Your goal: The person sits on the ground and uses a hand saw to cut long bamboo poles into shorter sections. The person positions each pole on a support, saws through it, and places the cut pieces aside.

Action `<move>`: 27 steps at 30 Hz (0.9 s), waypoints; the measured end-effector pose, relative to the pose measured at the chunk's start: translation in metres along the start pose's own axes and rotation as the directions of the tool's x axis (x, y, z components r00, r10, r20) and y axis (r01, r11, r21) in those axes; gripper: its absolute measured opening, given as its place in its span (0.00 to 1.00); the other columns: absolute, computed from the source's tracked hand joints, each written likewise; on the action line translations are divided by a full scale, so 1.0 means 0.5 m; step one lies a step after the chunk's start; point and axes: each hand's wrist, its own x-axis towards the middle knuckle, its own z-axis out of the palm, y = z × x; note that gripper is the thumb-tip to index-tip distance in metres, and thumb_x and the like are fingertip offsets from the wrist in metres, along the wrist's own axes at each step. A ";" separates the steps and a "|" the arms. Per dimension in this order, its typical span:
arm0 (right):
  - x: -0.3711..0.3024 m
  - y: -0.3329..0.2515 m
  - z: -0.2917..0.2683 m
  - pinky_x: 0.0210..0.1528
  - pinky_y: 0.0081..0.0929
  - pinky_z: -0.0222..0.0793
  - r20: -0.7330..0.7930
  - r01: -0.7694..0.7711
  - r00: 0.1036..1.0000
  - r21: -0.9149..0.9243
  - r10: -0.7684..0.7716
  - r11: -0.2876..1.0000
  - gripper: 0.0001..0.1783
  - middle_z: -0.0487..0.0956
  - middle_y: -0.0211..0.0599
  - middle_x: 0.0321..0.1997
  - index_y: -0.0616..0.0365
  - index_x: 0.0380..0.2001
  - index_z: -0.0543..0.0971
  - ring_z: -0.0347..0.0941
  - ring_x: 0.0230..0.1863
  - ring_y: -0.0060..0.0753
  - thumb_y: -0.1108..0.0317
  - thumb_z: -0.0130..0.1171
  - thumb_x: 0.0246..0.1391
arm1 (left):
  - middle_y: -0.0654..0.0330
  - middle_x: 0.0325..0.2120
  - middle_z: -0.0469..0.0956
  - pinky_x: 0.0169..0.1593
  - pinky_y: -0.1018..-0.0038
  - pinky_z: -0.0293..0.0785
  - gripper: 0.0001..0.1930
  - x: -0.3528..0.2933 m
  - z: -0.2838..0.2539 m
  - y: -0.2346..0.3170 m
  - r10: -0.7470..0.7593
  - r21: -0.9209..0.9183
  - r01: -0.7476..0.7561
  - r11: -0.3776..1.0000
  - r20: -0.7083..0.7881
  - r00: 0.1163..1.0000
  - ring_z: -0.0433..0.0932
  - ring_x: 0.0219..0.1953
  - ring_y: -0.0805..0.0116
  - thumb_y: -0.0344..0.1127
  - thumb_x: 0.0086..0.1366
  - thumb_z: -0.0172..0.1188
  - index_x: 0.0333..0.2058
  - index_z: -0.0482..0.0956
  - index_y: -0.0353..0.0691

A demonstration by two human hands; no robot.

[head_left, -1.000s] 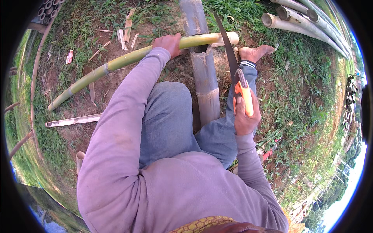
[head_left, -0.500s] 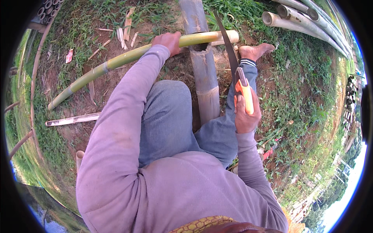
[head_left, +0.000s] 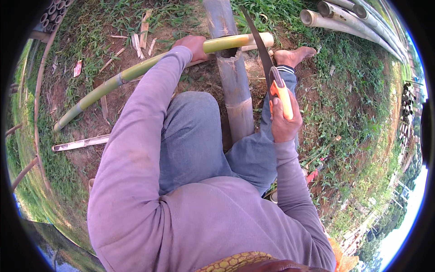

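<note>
A long green bamboo pole (head_left: 97, 94) slants up from the left and rests across a thick grey bamboo log (head_left: 240, 106), over a notch cut in the log. My left hand (head_left: 192, 46) is wrapped round the pole just left of the log. In my right hand (head_left: 287, 119) is a hand saw (head_left: 260, 51), gripped by its orange handle with the blade pointing up and away from me. The blade crosses beside the pole's pale, peeled right end; whether it touches the pole I cannot tell.
My bare foot (head_left: 294, 56) lies close to the blade and the pole's end. Several cut bamboo poles (head_left: 335, 22) are stacked at the far right. Bamboo slivers (head_left: 144, 29) lie on the ground, with a split strip (head_left: 84, 142) at the left. A red object (head_left: 312, 176) lies by my right forearm.
The saw has shifted slightly left and away from me. The whole view has drifted a little; my left hand keeps its hold on the pole.
</note>
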 end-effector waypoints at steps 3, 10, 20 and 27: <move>0.038 -0.001 0.022 0.56 0.28 0.80 -0.003 -0.013 1.000 0.024 0.013 1.000 0.24 0.87 0.45 0.57 0.69 0.64 0.79 0.83 0.53 0.28 0.73 0.68 0.68 | 0.51 0.54 0.87 0.63 0.53 0.80 0.31 0.003 -0.015 0.002 0.053 -0.001 -0.053 0.999 0.011 0.999 0.85 0.56 0.48 0.55 0.56 0.74 0.56 0.85 0.47; -0.134 -0.039 -0.094 0.54 0.25 0.80 -0.006 -0.147 0.989 0.065 0.148 0.987 0.24 0.85 0.47 0.59 0.71 0.64 0.78 0.82 0.56 0.27 0.75 0.67 0.68 | 0.49 0.48 0.88 0.57 0.57 0.81 0.28 0.032 0.011 -0.036 0.075 -0.085 -0.072 0.994 0.028 0.997 0.87 0.51 0.47 0.46 0.51 0.75 0.52 0.85 0.43; 0.050 0.039 0.024 0.50 0.25 0.80 0.004 -0.053 0.999 0.072 0.052 0.996 0.24 0.87 0.40 0.52 0.66 0.64 0.80 0.82 0.50 0.23 0.69 0.69 0.68 | 0.51 0.47 0.87 0.58 0.53 0.81 0.29 -0.014 0.034 0.004 0.149 0.115 -0.119 0.986 -0.297 0.943 0.86 0.53 0.52 0.47 0.56 0.76 0.55 0.80 0.45; 0.071 -0.034 0.010 0.49 0.25 0.80 0.091 -0.106 0.991 0.041 0.102 0.993 0.25 0.86 0.40 0.55 0.66 0.66 0.78 0.82 0.48 0.23 0.68 0.67 0.70 | 0.52 0.46 0.87 0.52 0.48 0.84 0.20 -0.007 0.056 0.025 0.035 0.096 -0.007 0.995 -0.290 0.956 0.88 0.50 0.44 0.49 0.68 0.69 0.51 0.74 0.47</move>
